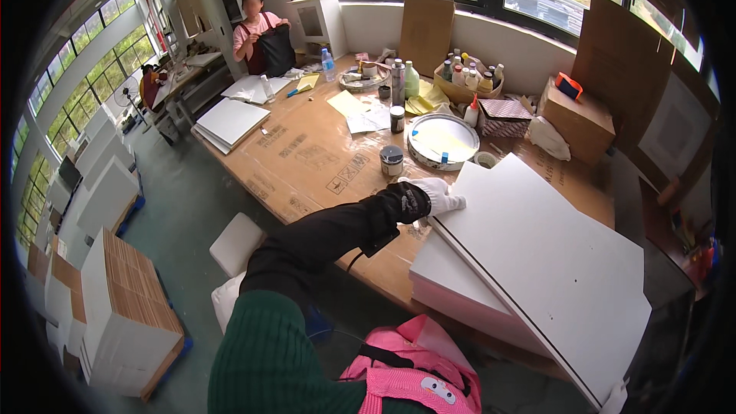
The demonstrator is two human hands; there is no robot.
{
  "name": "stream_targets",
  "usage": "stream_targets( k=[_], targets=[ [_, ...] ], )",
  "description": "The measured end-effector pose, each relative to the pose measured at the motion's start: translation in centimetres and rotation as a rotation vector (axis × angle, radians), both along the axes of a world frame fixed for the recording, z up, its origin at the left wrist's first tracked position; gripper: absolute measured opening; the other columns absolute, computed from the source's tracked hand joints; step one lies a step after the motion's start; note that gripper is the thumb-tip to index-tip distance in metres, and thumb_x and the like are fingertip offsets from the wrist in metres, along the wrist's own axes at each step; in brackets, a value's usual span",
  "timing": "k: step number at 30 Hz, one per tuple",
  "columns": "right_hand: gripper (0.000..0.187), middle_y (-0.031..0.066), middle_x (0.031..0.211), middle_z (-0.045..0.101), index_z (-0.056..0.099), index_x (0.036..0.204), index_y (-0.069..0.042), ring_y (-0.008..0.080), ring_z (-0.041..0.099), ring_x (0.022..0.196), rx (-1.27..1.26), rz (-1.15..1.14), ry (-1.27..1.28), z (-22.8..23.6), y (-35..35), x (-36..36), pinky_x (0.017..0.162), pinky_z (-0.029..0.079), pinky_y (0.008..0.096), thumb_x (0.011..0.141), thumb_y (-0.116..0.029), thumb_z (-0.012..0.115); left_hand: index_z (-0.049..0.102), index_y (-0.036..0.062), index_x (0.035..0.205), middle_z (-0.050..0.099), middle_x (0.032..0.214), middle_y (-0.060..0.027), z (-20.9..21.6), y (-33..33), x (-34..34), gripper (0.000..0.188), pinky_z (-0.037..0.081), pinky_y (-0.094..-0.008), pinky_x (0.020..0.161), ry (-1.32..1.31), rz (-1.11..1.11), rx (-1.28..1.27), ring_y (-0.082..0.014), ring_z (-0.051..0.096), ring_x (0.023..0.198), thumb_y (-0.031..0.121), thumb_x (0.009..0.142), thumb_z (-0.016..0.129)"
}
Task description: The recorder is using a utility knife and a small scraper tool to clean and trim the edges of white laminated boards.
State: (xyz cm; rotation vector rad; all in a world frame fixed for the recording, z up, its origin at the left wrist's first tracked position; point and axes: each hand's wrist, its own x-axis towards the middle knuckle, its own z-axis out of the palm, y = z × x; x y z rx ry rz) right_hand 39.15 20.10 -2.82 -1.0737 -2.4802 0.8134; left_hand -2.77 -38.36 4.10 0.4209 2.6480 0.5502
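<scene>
On one table point(307, 161), two gloved hands point(435, 196) touch one white panel point(552, 261).

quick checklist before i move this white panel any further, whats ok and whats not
1. Left hand at the white panel: ok, gloved and at its upper left corner; firmness of grip, cannot tell.
2. Right hand on the panel: cannot tell; only a bit shows by the lower corner.
3. Panel squared with the board stack: not ok, it lies at an angle to it.
4. Panel face unmarked: not ok, small dark spots show; marks or holes, cannot tell.
5. Dark jar upright and apart from the panel: ok.
</scene>
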Motion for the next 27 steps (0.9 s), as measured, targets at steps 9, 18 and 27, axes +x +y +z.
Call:
stream_targets(
  k=[9,18,27],
  targets=[
    [0.045,0.0142,0.112,0.065,0.047,0.133,0.006,0.0193,0.064,0.091,-0.462,-0.036,0.405,0.3,1.5,1.7,0.078,0.052,0.0297,0.102,-0.026,0.047,0.068,-0.0040,0.102,0.067,0.076,-0.0150,0.1,0.0,-3.0,0.082,0.056,-0.0329,0.057,-0.279,0.097,0.172,-0.0240,0.068,0.060,0.071,0.091,0.038],
    [0.030,0.0014,0.068,0.062,0.064,0.081,-0.002,0.0099,0.057,0.055,-0.538,-0.075,0.076,14.8,0.2,-13.2,0.050,0.042,0.0269,0.094,-0.029,0.059,0.069,-0.0013,0.080,0.060,0.054,-0.0062,7.1,0.1,-6.6,0.067,0.043,-0.0263,0.032,-0.289,0.296,0.137,-0.0142,0.053,0.035,0.064,0.087,0.056],
    [0.027,-0.0036,0.058,0.052,0.062,0.080,-0.010,0.0059,0.047,0.041,-0.506,0.103,-0.135,22.0,13.0,-35.1,0.035,0.032,0.0215,0.097,-0.031,0.054,0.064,0.0118,0.073,0.048,0.048,0.0024,16.9,8.4,-18.6,0.055,0.029,-0.0193,0.026,-0.117,0.388,0.115,-0.0042,0.039,0.029,0.065,0.088,0.056]
  ],
)
